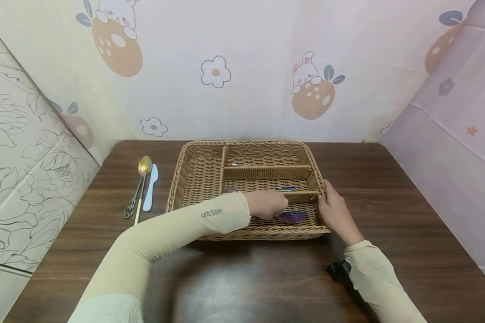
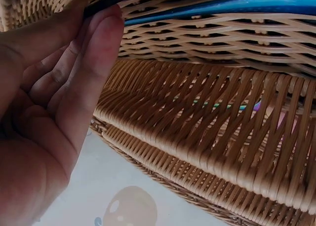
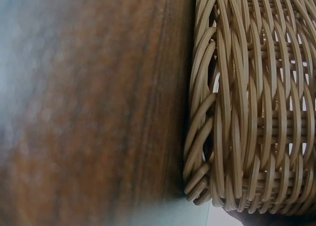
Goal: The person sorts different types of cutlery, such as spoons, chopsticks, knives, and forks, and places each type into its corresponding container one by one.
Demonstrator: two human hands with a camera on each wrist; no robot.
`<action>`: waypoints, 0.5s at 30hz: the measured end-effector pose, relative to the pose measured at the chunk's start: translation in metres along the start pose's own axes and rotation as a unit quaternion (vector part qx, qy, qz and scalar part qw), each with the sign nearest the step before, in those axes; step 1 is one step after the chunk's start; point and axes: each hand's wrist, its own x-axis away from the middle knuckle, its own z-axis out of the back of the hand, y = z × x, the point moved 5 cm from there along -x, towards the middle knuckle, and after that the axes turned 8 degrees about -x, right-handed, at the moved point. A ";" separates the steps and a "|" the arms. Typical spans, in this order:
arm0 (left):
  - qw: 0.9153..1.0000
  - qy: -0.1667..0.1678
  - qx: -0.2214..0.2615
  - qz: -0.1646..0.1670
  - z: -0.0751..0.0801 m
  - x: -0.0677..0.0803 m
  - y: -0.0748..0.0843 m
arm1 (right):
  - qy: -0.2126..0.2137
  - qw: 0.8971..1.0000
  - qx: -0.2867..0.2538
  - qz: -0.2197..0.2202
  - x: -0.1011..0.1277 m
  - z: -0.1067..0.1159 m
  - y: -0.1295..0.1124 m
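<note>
A wicker basket (image 1: 266,233) with several compartments stands on the table. My left hand (image 1: 266,204) reaches into its front right compartment, where a shiny purple-blue fork (image 1: 295,216) lies with its tines to the right. In the left wrist view, the thumb and fingers of that hand (image 2: 64,82) pinch a thin dark handle (image 2: 111,2). Just beyond it runs a glossy blue handle (image 2: 227,6) over the weave. My right hand (image 1: 335,211) grips the basket's right side, thumb near the rim. Only the basket's woven wall (image 3: 266,97) and the table show in the right wrist view.
Left of the basket lie a gold spoon (image 1: 144,166), an ornate dark metal utensil (image 1: 131,208) and a pale blue knife (image 1: 150,193). A multicoloured utensil (image 1: 286,189) is in the middle compartment, and a thin silvery one (image 1: 242,164) in the back compartment. Patterned cloth hangs behind.
</note>
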 end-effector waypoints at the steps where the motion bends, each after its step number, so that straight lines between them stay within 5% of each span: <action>1: 1.000 -0.004 -0.003 -0.001 -0.001 -0.001 0.001 | -0.001 1.000 0.000 -0.001 0.000 0.000 0.000; 15: 0.999 -0.031 -0.037 -0.011 -0.017 -0.014 0.007 | 0.005 1.000 0.005 0.004 -0.001 -0.001 0.002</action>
